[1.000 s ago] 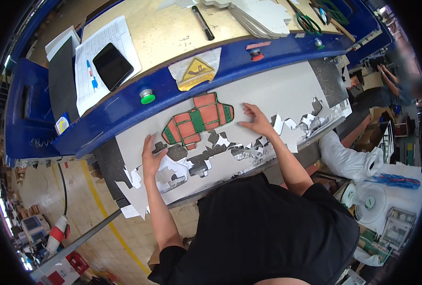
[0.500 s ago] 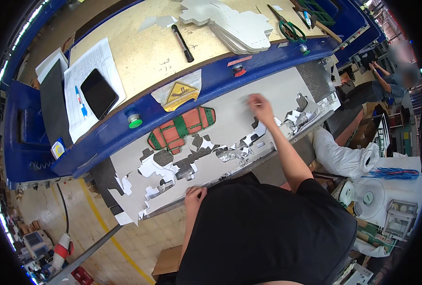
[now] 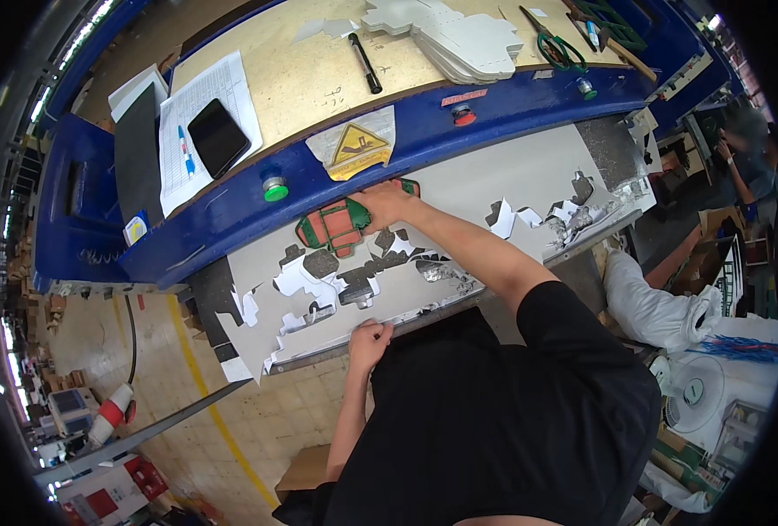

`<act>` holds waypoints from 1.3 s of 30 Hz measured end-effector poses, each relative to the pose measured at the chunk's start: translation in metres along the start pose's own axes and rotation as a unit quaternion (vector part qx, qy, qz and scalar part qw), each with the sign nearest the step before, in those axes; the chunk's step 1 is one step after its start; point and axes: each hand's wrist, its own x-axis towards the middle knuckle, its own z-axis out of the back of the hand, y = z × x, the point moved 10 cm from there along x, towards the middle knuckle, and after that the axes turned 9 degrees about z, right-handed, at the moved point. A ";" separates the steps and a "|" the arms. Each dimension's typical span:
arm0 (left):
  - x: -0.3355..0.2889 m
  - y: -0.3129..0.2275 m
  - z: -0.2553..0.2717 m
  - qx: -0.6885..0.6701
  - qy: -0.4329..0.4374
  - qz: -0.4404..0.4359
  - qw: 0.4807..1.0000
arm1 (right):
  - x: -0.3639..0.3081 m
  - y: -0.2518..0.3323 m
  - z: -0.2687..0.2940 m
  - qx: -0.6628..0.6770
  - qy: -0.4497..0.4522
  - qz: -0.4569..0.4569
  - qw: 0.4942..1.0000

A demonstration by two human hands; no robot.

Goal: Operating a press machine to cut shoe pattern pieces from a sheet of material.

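My right hand lies over the middle of a red and green cutting die, its fingers closed around the raised part and partly hidden. The die sits on a pale grey sheet on the press bed, close below the blue beam. At the bed's front edge, my left hand is curled closed; whatever its fingers may hold is hidden. Between the hands, the sheet's near side has ragged cut-outs and white scraps, with dark bed surface showing through.
The blue press beam carries a green button, a red button and a yellow warning label. Above lie a phone, a marker, stacked cut pieces and green-handled scissors. Another person is at far right.
My right hand has moved left from above the bare sheet onto the cutting die and closed over it. My left hand stays at the front edge. The whole view has shifted slightly.
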 end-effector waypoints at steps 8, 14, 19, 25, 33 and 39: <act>-0.017 0.015 -0.009 -0.060 -0.006 0.011 0.998 | -0.043 0.022 0.024 -0.217 -0.223 -0.022 0.950; -0.027 0.018 -0.016 -0.149 0.039 0.084 0.984 | -0.150 -0.052 0.035 -0.170 -0.203 -0.389 0.882; 0.030 -0.079 -0.005 -0.078 -0.055 -0.102 0.990 | -0.221 -0.097 0.021 -0.142 -0.242 -0.440 0.853; 0.069 -0.151 -0.033 0.126 -0.160 -0.191 0.960 | -0.263 -0.096 0.008 -0.012 -0.303 -0.489 0.818; 0.113 -0.136 -0.006 0.131 -0.204 -0.230 0.943 | -0.286 -0.125 -0.038 0.225 -0.365 -0.456 0.780; 0.151 -0.115 0.002 0.130 -0.217 -0.214 0.943 | -0.279 -0.126 -0.073 0.494 -0.362 -0.382 0.692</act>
